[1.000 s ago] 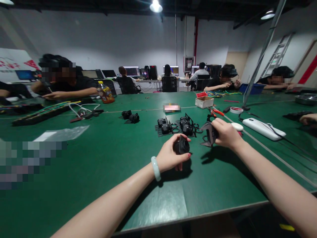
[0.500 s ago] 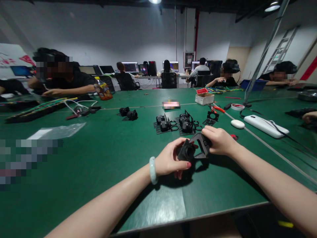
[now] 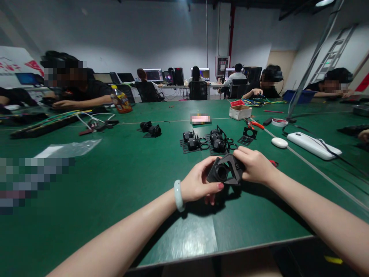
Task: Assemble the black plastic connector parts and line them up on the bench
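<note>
While the black tubular part (image 3: 215,174) is gripped by the left hand (image 3: 197,184) above the table (image 3: 129,181), the bracket (image 3: 237,169) is held close at its right by the right hand (image 3: 255,164), fitting seemingly underway and careful alignment called for next.

Room is dim, cool light from overhead — white ceiling lamp (image 3: 324,3) clipped at top right — pale glare on the glossy green tabletop (image 3: 138,200), dark shadows beneath the bare left hand (image 3: 197,182) and bare right hand (image 3: 258,165), mosaic blocks at left, wide-angle stretch toward corners.
</note>
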Demonstrator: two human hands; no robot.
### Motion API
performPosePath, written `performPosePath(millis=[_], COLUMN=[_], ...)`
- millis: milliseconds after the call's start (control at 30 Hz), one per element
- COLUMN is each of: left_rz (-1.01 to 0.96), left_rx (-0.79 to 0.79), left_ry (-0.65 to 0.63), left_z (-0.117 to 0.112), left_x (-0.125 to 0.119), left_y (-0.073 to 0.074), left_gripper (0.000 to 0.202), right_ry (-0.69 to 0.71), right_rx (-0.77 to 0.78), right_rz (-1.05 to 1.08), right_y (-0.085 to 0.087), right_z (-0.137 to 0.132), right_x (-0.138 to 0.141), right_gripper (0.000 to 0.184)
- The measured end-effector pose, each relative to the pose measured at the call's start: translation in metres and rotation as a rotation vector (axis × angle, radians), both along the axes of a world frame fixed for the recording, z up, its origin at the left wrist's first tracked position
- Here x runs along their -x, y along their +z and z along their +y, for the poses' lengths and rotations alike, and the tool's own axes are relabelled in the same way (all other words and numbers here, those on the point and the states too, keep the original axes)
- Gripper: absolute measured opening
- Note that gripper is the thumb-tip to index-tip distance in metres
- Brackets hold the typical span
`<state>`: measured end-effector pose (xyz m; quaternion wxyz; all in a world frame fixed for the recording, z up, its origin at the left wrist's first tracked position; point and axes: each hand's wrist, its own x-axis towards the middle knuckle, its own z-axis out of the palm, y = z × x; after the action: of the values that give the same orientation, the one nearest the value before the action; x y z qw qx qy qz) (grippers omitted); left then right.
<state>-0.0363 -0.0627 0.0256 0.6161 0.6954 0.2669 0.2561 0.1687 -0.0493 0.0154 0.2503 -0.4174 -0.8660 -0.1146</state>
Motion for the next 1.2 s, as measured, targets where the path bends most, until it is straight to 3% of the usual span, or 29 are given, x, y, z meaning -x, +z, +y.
performPosePath(millis=[367,800,1200], left_rz=[0.032,-0.037,-0.052], left_rx=[-0.086,0.088,0.11], left_ry=[0.078,0.032,0.038], left_z=[-0.009,-0.011,-0.012], left_x=[-0.005,-0.004,-0.005], left_y=[-0.004,-0.001,-0.001], left_gripper=[0.061,0.06,0.062], right_ry=[0.06,0.086,0.103], right_rx=[-0.034,-0.063,-0.065], right_rz=[0.053,0.079,0.087], right_y=[-0.008,-0.01,-0.011], right_z=[-0.002,-0.003,-0.003], right_x=[0.007,0.01,0.009], right_gripper=[0.008,0.005,0.004])
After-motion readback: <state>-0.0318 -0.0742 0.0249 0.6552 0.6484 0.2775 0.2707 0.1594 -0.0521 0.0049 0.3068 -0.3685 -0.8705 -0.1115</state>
